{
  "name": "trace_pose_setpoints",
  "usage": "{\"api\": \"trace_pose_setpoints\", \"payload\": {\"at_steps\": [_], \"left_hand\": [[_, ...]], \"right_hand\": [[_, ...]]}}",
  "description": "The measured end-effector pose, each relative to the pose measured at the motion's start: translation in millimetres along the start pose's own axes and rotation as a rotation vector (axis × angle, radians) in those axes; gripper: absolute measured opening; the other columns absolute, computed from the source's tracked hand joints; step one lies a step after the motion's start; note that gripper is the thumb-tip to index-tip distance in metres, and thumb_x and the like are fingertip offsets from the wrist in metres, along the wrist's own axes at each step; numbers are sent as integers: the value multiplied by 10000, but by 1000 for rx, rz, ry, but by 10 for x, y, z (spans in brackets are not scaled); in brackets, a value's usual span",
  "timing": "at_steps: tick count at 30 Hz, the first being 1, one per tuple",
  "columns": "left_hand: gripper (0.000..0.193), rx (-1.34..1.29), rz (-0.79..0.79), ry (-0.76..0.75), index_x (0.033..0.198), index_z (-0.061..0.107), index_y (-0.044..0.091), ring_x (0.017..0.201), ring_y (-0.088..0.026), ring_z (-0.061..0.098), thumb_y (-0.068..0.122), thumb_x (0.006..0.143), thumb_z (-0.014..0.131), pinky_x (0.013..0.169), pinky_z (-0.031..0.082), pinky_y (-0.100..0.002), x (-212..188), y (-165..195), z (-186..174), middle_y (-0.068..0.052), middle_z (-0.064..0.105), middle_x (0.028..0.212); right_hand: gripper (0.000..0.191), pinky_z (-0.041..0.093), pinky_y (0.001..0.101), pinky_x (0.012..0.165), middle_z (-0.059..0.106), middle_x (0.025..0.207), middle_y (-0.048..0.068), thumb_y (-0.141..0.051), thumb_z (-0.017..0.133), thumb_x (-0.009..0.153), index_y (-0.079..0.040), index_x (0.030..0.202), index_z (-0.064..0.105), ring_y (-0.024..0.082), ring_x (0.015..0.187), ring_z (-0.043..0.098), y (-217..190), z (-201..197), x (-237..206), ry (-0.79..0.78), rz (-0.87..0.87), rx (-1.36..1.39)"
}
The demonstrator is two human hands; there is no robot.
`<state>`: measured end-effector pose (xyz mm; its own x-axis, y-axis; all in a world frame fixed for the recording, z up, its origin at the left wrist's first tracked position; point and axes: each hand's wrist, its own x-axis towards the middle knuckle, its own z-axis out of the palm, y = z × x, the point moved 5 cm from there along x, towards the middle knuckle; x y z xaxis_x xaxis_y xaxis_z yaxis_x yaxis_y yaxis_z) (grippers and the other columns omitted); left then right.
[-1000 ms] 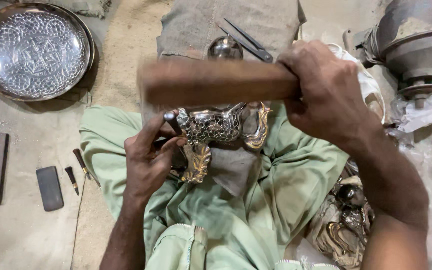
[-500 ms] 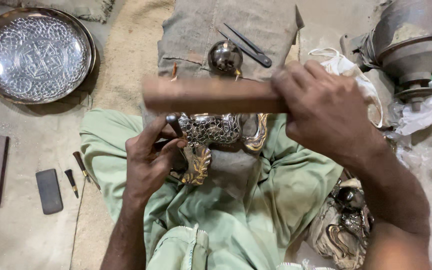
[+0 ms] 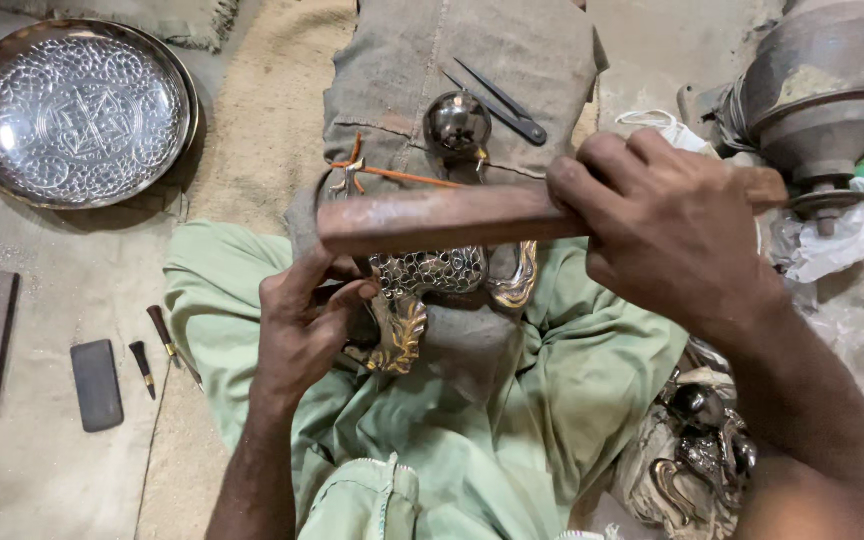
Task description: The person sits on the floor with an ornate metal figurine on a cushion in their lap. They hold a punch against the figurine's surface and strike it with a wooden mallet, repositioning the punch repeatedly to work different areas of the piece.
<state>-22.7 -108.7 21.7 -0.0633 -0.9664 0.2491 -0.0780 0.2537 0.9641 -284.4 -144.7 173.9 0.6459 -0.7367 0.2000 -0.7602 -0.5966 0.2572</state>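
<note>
Metalwork [image 3: 432, 275] looks rigid, thin-walled, dent-prone; left hand [image 3: 302, 330] pinches it at edge. Right hand [image 3: 667, 235] clenches wooden bar [image 3: 442, 215].

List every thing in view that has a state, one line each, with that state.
Right hand: closed around the wooden block.
Wooden block: held level above the metal piece.
Left hand: gripping the ornate metal piece at its left side.
Ornate metal piece: resting on the lap, partly hidden by the block.
Engraved tray: lying flat on the floor.
Dividers: legs nearly shut, lying on the burlap.
Metal ball: resting on the burlap.
</note>
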Motion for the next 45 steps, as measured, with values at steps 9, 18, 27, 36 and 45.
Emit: {"api": "trace_pose_setpoints", "payload": {"at_steps": [9, 18, 27, 36, 45], "left_hand": [[578, -328, 33, 282, 1434, 505, 46, 1063, -147, 713, -108, 921, 721, 949, 611, -311, -104, -110, -73, -87, 705, 1167], [622, -214, 37, 210, 1487, 490, 64, 1005, -174, 747, -90, 941, 744, 907, 640, -327, -165, -252, 19, -123, 756, 1045], [603, -218, 42, 227, 1470, 493, 64, 951, -146, 725, -96, 944, 740, 860, 596, -280, -142, -258, 22, -108, 762, 1009], [584, -192, -34, 237, 1441, 526, 68, 909, -144, 735, -88, 925, 752, 791, 594, -275, -143, -260, 14, -95, 740, 949], [598, -285, 46, 213, 1483, 506, 61, 982, -166, 741, -80, 953, 745, 901, 632, -329, -149, -298, 21, -94, 718, 974]], "right_hand": [[383, 566, 406, 629, 691, 1040, 102, -78, 779, 853, -97, 1213, 651, 269, 773, 698, 10, -45, -12, 69, 60, 152], [543, 594, 367, 684, 750, 1061, 84, -114, 812, 809, -123, 1334, 672, 224, 802, 727, -33, -84, 202, 80, -39, 242], [531, 525, 402, 710, 658, 986, 101, -97, 721, 859, -59, 1364, 564, 270, 850, 665, 62, -134, 520, 168, -12, 498], [391, 561, 430, 686, 712, 984, 69, -141, 775, 765, -102, 1138, 666, 270, 924, 674, -90, -326, 629, 87, -248, -226], [376, 562, 465, 696, 694, 1033, 93, -86, 744, 803, -72, 1172, 673, 293, 952, 641, -112, -410, 569, 167, -158, -39]]}}
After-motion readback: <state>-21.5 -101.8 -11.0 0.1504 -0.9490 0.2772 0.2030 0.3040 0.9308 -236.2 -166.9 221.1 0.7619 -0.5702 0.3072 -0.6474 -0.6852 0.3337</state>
